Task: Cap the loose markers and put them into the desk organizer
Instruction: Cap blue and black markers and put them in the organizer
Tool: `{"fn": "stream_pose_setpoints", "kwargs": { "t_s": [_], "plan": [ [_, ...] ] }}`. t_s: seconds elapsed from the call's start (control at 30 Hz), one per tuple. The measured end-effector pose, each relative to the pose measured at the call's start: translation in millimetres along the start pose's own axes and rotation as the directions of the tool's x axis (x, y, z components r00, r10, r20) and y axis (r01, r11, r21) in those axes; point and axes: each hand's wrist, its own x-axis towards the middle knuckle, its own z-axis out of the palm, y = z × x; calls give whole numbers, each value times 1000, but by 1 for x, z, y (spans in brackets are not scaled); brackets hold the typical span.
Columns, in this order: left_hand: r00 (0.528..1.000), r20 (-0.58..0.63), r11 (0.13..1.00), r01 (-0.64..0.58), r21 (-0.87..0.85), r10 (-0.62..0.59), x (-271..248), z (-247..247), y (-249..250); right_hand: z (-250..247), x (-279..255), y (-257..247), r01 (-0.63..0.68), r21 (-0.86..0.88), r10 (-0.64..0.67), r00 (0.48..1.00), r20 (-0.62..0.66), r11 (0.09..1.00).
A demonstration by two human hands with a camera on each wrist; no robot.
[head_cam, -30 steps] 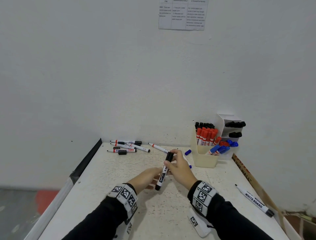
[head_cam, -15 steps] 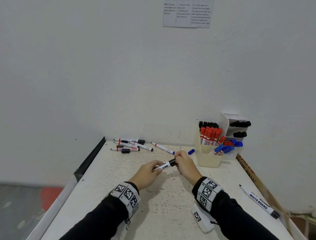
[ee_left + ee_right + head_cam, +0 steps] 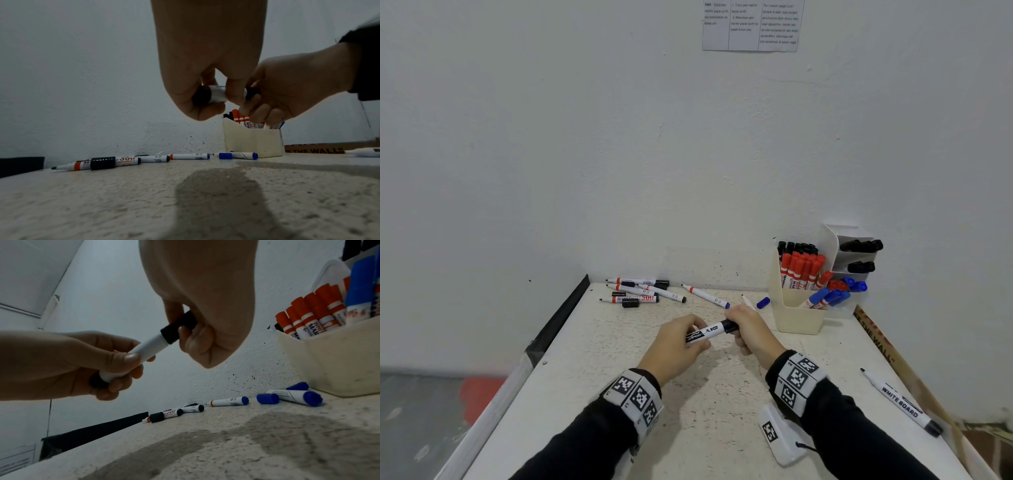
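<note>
A black-capped whiteboard marker with a white barrel and black print is held level above the middle of the speckled white table, well short of the desk organizer. Its black cap sits on the barrel's right end. The left hand curls its fingers and thumb around the barrel near the black tail end, while the right hand closes its fingers around the cap; the two hands nearly meet along the marker, clear of the tabletop. Both wrists wear bands printed with square black-and-white tags over dark sleeves.

At the near right edge an uncapped marker lettered WHITE BOARD lies alone. Behind the hands, a loose blue cap and a blue-ended marker rest just left of the organizer's base. Further left, a slim marker lies diagonally, and a heap of uncapped markers with a loose black cap sits near the back left corner. The cream organizer stands at the back right against the wall, its front bin packed with red-capped and black-capped markers upright, blue ones leaning beside them and black ones in the higher tiers. A printed sheet hangs on the wall above.
</note>
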Motion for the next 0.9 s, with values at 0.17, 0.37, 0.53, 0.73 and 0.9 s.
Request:
{"fn": "stream_pose_setpoints", "kwargs": {
  "t_s": [0.17,0.37,0.53,0.73,0.9],
  "plan": [
    [999,-13,995,-49,81,50,-2,1,5,2,0,-1,-20,84,22,999,-23,996],
    [995,45,936,-97,338,87,-1,-6,10,-3,-1,0,-24,52,25,999,-33,998],
    [985,113,888,-164,429,127,-3,-6,15,-2,-1,-2,-35,-35,31,995,-92,999],
    [981,129,932,-181,314,147,-3,-3,14,2,1,1,-34,-72,26,995,-99,997],
    [981,105,900,-191,392,163,-1,-3,16,4,-4,0,-78,-12,76,994,-73,997]
  ]
}}
